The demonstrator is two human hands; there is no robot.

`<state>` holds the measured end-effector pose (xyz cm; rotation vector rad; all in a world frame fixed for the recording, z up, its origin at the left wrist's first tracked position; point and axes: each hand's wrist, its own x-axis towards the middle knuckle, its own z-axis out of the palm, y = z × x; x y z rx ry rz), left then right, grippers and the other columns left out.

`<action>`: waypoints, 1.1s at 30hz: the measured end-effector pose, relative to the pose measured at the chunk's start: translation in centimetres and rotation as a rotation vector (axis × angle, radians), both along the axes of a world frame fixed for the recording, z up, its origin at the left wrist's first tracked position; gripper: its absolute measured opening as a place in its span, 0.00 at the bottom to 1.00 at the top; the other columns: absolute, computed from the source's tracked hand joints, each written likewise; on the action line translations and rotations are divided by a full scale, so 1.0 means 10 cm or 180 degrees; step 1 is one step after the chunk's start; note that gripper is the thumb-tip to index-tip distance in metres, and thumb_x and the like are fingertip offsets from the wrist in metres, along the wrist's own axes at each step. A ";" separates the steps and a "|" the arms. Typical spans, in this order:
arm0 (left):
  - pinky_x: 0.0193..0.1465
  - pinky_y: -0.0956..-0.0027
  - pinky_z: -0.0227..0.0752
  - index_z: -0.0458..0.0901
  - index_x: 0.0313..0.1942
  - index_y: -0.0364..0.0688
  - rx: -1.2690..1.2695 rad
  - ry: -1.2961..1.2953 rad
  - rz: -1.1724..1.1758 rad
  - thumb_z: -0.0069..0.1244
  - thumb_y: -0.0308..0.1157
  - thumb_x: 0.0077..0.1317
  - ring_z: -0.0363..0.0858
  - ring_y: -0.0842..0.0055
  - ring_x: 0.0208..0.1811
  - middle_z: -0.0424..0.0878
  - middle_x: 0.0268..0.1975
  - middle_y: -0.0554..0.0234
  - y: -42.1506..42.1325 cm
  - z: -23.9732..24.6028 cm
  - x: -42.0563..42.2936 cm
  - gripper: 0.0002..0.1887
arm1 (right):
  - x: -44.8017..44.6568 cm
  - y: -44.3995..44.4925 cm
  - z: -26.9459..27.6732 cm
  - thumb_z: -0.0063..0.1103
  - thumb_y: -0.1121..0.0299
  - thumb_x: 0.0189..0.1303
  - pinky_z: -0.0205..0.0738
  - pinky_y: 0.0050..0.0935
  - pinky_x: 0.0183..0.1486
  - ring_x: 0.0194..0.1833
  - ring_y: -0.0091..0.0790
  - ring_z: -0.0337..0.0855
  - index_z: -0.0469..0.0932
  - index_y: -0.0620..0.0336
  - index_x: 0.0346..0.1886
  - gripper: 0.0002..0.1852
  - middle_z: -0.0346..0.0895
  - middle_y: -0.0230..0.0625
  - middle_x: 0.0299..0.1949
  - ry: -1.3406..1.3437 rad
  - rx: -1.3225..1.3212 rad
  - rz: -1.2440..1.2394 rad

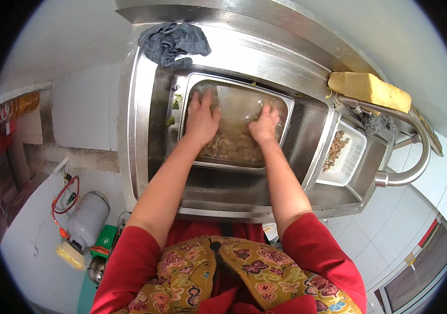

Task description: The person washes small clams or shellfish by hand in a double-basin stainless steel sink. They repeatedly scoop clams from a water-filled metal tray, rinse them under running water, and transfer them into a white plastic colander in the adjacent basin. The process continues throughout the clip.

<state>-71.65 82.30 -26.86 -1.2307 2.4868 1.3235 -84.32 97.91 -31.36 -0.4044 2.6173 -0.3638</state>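
A rectangular stainless steel pan (pixel 291 114) sits in the large sink basin, filled with cloudy brownish water. Soft brown food pieces (pixel 231 147) lie under the water at its near side; their kind is unclear. My left hand (pixel 203 119) is at the pan's left side, fingers apart and partly in the water, with nothing visible in its grasp. At the right side, my right hand (pixel 264 123) dips into the water. Its fingertips are blurred and hidden by the murk, so whether they hold anything does not show.
Right of the basin, a white perforated basket (pixel 351 157) with similar brown pieces stands in a smaller sink. A curved metal faucet (pixel 423 133) arches there, beside a yellow sponge block (pixel 370 90). A dark grey cloth (pixel 174 43) lies on the back ledge. Green leaf scraps (pixel 171 120) lie left of the pan.
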 end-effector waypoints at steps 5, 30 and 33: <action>0.74 0.53 0.55 0.70 0.68 0.42 0.0603 -0.0173 0.0117 0.49 0.43 0.72 0.59 0.41 0.71 0.57 0.73 0.32 0.15 -0.44 -0.28 0.28 | 0.36 -0.21 -0.02 0.64 0.83 0.43 0.65 0.46 0.65 0.61 0.54 0.69 0.66 0.54 0.68 0.42 0.66 0.52 0.63 -0.0541 -0.1030 0.0001; 0.57 0.53 0.78 0.81 0.55 0.43 0.5793 0.2692 0.2551 0.42 0.49 0.75 0.82 0.58 0.54 0.82 0.55 0.47 0.54 0.31 -0.02 0.22 | 0.52 0.10 1.58 0.39 0.54 0.79 0.53 0.40 0.72 0.70 0.37 0.63 0.73 0.62 0.61 0.23 0.71 0.37 0.66 -0.3138 -0.4288 -0.2748; 0.54 0.50 0.80 0.81 0.55 0.45 0.5965 0.2821 0.2330 0.41 0.50 0.75 0.82 0.56 0.54 0.82 0.55 0.47 0.70 0.60 -0.05 0.22 | 0.52 0.30 1.65 0.44 0.58 0.77 0.65 0.39 0.66 0.64 0.37 0.71 0.75 0.64 0.59 0.20 0.74 0.40 0.61 -0.2975 -0.4745 -0.2886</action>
